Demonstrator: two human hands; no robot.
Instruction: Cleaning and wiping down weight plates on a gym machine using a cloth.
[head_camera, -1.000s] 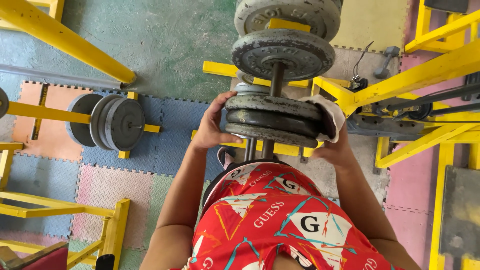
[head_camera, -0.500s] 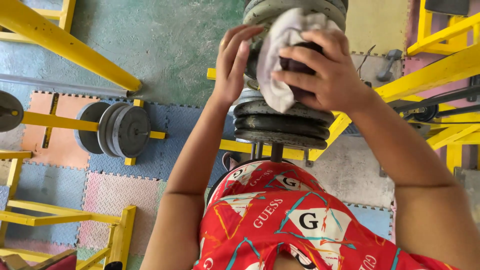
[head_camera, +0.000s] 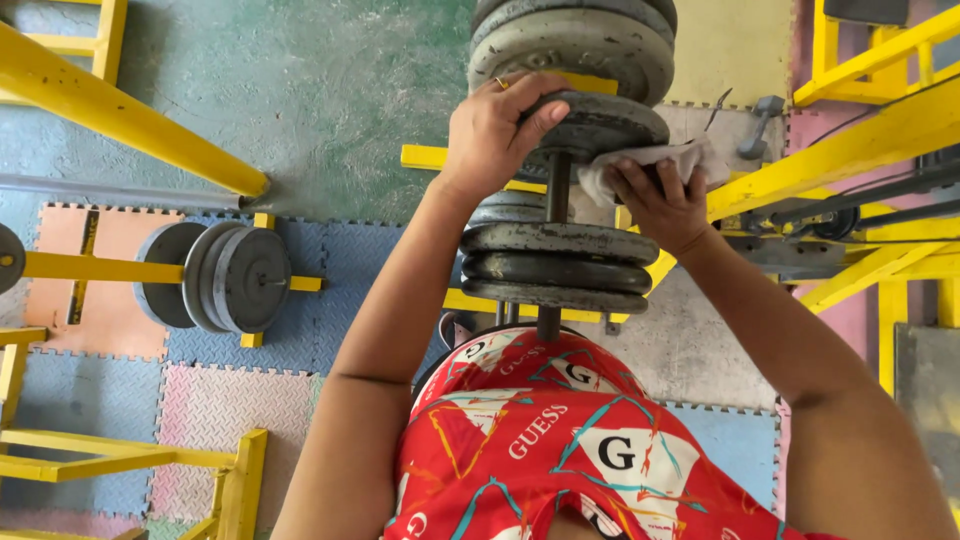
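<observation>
1. Grey iron: a dumbbell stands on end in front of the person, its bar (head_camera: 557, 186) running nearly straight up toward the camera, a small top plate (head_camera: 600, 122) near the head and three stacked lower plates (head_camera: 556, 262) beneath it.
2. The left hand (head_camera: 495, 130) is curled over the left rim of the top plate, fingers draped on its upper face and the thumb crossing toward the centre; it grips the plate itself.
3. The right hand (head_camera: 655, 200) sits just under the right rim of the same plate, fingers closed on a pale cloth (head_camera: 645, 160) that is pressed against the plate's underside and edge.
4. Both hands touch the top plate from opposite sides, so neither is clearly nearer; the left lies above it, the right below and to the side.
5. The lower plates are untouched, just under the right hand and directly above the red patterned shirt (head_camera: 560, 440).
6. Behind the top plate, larger plates (head_camera: 570, 40) rest on a yellow frame (head_camera: 860, 130); I cannot tell whether they touch the dumbbell.
7. Well apart to the left, another set of plates (head_camera: 225, 278) hangs on a yellow peg above the foam mat floor (head_camera: 230, 385).
</observation>
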